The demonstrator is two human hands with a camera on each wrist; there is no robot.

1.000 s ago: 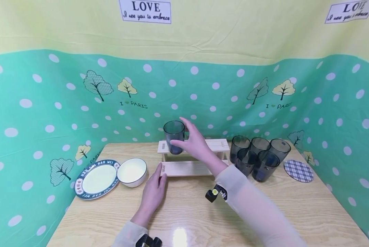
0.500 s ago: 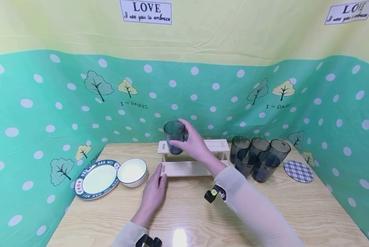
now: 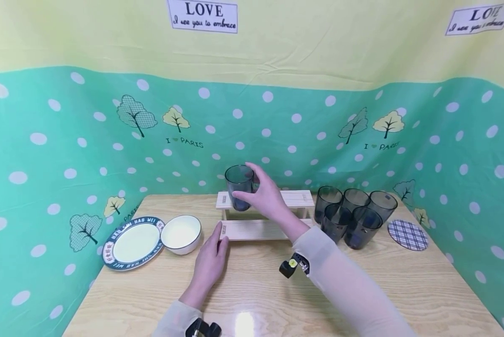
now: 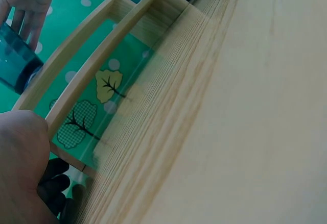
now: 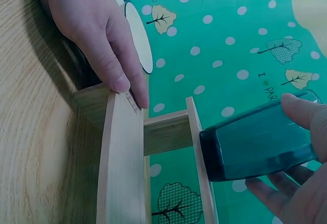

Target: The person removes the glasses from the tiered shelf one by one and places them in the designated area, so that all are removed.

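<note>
A two-tier wooden rack [image 3: 258,230] stands at the back of the table. My right hand [image 3: 265,193] holds a dark tinted glass [image 3: 239,180] from its right side, thumb in front and fingers behind. The glass is upright, and in the right wrist view its base [image 5: 210,155] meets the upper board [image 5: 200,168] at the left end. At the lower board's left end, my left hand [image 3: 211,262] grips the rack, thumb on the front edge. Curled fingers [image 4: 53,183] show below that end in the left wrist view.
Several more tinted glasses [image 3: 363,227] stand grouped right of the rack, beside a round plaid coaster [image 3: 407,235]. On the left are a white bowl [image 3: 181,233] and a blue-rimmed plate [image 3: 134,243]. A green dotted curtain [image 3: 277,145] hangs behind and at both sides.
</note>
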